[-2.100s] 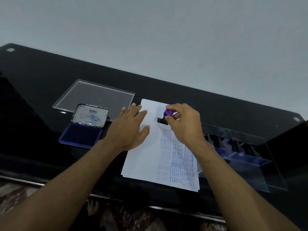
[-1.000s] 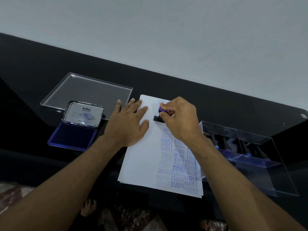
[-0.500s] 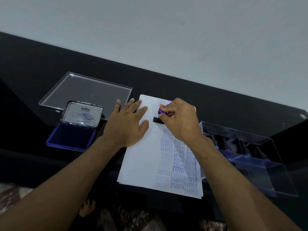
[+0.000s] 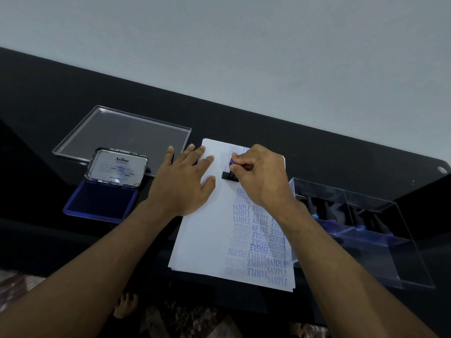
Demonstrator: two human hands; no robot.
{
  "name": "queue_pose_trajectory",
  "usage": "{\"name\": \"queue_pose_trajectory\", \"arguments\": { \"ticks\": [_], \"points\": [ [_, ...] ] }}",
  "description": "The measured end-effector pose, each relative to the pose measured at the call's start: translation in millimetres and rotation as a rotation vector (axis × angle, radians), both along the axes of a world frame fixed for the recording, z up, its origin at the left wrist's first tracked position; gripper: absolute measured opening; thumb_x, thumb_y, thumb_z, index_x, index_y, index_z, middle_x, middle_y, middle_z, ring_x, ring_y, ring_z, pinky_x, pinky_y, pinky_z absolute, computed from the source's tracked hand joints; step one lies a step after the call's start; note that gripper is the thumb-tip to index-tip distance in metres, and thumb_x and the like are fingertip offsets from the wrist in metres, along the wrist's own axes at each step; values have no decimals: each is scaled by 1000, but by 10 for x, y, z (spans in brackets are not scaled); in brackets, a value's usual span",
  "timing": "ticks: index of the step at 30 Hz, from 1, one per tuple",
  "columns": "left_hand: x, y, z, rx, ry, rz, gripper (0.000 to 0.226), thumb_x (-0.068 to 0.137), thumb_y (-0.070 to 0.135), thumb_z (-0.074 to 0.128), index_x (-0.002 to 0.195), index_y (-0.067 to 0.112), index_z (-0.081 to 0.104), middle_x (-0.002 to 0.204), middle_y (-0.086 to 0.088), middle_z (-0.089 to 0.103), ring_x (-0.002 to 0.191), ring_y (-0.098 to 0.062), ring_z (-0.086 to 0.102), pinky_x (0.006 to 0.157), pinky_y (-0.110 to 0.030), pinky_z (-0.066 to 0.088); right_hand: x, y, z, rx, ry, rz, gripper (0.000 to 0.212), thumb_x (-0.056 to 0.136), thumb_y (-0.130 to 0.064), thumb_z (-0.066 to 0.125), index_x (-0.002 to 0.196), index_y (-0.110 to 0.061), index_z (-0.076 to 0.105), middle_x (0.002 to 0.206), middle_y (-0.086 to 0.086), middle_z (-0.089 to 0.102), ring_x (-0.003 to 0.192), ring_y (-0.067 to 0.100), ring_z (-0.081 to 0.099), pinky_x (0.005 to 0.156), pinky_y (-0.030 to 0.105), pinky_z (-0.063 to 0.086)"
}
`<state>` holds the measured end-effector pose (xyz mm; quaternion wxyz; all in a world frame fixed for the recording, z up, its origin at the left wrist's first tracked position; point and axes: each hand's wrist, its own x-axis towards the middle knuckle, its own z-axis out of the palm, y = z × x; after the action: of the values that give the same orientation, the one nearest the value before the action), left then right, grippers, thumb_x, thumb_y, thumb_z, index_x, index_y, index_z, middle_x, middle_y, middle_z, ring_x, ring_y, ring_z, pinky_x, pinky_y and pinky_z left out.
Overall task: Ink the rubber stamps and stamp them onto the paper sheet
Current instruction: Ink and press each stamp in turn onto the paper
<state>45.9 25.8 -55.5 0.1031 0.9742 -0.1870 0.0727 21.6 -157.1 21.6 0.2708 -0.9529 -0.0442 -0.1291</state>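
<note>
Your right hand pinched the purple knob of the rubber stamp, its black base down on the paper sheet near the far edge (above the blue prints). Your left hand lay flat, fingers spread, on the sheet's left margin.

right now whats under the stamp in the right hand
The paper sheet lies under the stamp, which the right hand grips. Blue prints show around it; any mark beneath its black base is covered.
</note>
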Motion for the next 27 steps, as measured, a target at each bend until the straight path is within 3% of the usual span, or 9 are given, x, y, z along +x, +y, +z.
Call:
{"name": "queue_pose_trajectory", "arguments": {
  "ticks": [11,22,27],
  "points": [
    [-14,0,-2,-13,-11,4,71,94,60,17,149,26,45,161,-3,36,151,-23,26,122,-60,14,-5,22,-27,-5,-31,-17,18,89,-22,71,104,-14,77,94,3,68,84,14,64,82,29,55],
    [-10,-6,-7,-10,-16,6,69,94,59,21,150,26,44,161,-2,35,151,-23,25,122,-60,15,29,22,-1,-2,8,-29,19,90,-22,71,107,-16,76,98,0,67,83,8,60,83,21,52],
    [-14,-1,-2,-13,-22,1,71,93,60,18,149,26,45,160,-3,36,151,-24,26,122,-60,14,-9,18,-10,-2,-7,-13,20,90,-22,71,107,-15,76,97,1,68,84,10,62,84,25,54]
  ]
}}
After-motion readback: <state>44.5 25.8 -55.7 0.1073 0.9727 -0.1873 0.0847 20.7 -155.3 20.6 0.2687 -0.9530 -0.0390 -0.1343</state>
